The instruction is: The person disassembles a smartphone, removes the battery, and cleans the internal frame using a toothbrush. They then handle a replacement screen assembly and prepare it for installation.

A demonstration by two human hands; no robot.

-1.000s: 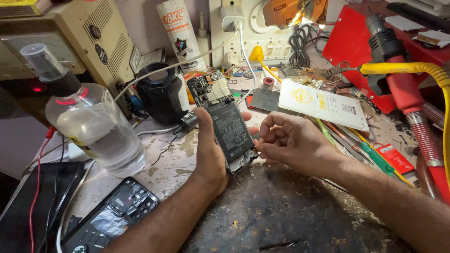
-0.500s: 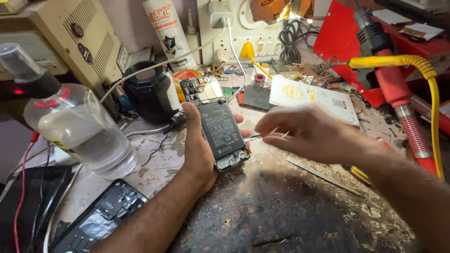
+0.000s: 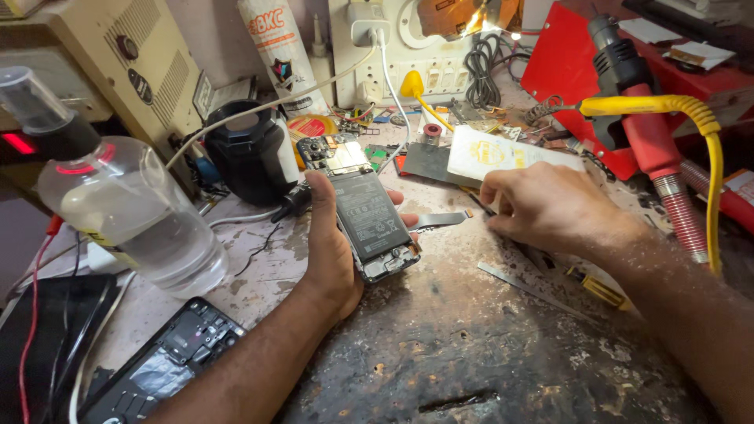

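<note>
Your left hand (image 3: 330, 251) holds the opened smartphone with its back cover off, black battery and circuit boards exposed (image 3: 363, 210), tilted up off the worn, stained workbench top (image 3: 487, 345). The thumb runs along the phone's left edge and the fingers wrap behind it, their tips showing at its right side, so the grip is firm.

Your right hand (image 3: 550, 208) rests on the bench to the right of the phone, apart from it, palm down with the fingers curled together. You appear to press or pinch something thin under the fingertips, but what it is cannot be told. A flat grey flex strip (image 3: 438, 221) lies between that hand and the phone.

Judging by the bare interior, the opening is done: the cover is off and the battery sits in place. The inside work looks unfinished, and closing up remains.

A second black disassembled phone frame (image 3: 169, 357) lies at the lower left, near a clear plastic bottle of liquid (image 3: 129, 212). A yellow-handled screwdriver (image 3: 597, 289) lies beside your right forearm.
</note>
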